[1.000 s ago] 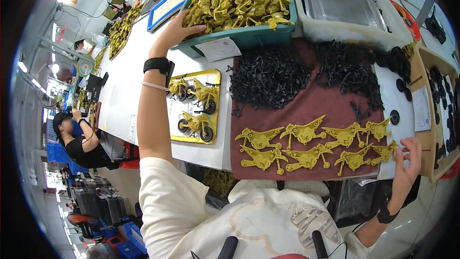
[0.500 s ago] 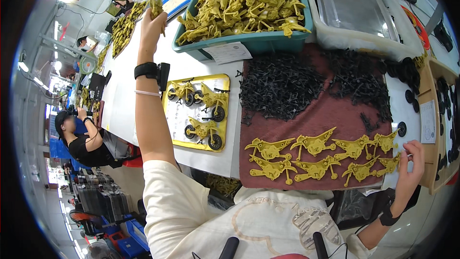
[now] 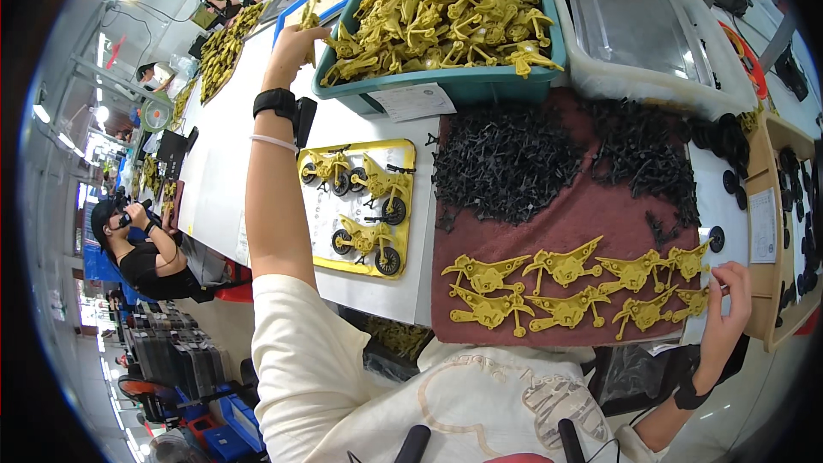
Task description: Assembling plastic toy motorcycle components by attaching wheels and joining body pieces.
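My left hand (image 3: pixel 296 47) is raised at the left end of the teal bin, closed around yellow plastic toy motorcycle bodies (image 3: pixel 309 14); how many is hidden. The bin (image 3: pixel 386 105) is heaped with similar yellow bodies (image 3: pixel 446 9). Two rows of yellow toy motorcycle bodies (image 3: pixel 568 307) lie along the front of the maroon cloth (image 3: pixel 617 219). My right hand (image 3: pixel 729 296) is by the right end of these rows, fingers pinched together; a small dark bit shows at the fingertips, too small to name. A small black wheel (image 3: pixel 716 238) lies just beyond it.
Piles of small black parts (image 3: pixel 506 159) cover the cloth's far side. A yellow-rimmed tray (image 3: pixel 410 206) holds three toy motorcycles. At right stands a wooden box (image 3: pixel 761 291) with black wheels; behind is a clear plastic tub (image 3: pixel 651 90). Co-workers (image 3: pixel 159 257) sit at left.
My left hand has moved right, closer to the teal bin, still holding the yellow bodies. The right hand has shifted slightly left and stays pinched. A co-worker at left has raised a hand.
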The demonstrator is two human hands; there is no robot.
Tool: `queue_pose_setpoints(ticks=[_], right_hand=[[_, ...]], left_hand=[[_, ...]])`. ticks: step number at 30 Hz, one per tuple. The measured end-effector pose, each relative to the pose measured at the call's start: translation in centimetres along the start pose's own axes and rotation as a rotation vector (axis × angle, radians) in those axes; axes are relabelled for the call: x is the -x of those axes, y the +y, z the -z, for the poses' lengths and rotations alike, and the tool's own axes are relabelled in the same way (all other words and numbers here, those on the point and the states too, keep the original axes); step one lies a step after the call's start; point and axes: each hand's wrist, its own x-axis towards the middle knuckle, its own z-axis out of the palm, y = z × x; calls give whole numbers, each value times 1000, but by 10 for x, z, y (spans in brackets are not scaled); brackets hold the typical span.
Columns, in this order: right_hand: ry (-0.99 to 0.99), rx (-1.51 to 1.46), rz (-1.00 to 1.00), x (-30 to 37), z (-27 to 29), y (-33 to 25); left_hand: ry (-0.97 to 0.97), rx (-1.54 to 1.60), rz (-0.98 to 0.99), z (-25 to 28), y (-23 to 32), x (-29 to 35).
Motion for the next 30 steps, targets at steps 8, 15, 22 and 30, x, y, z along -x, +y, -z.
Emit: queue_pose_setpoints(ticks=[8, 15, 22, 30], right_hand=[[2, -6, -3, 4, 1, 5], [6, -13, 72, -5, -3, -3], [5, -18, 88, -7, -3, -7], [-6, -41, 58, -4, -3, -13]], left_hand=[[-324, -542, 59, 8, 11, 23], [-417, -514, 46, 11, 17, 38], [139, -1, -320, 0, 28, 35], [-237, -110, -475, -73, 112, 65]])
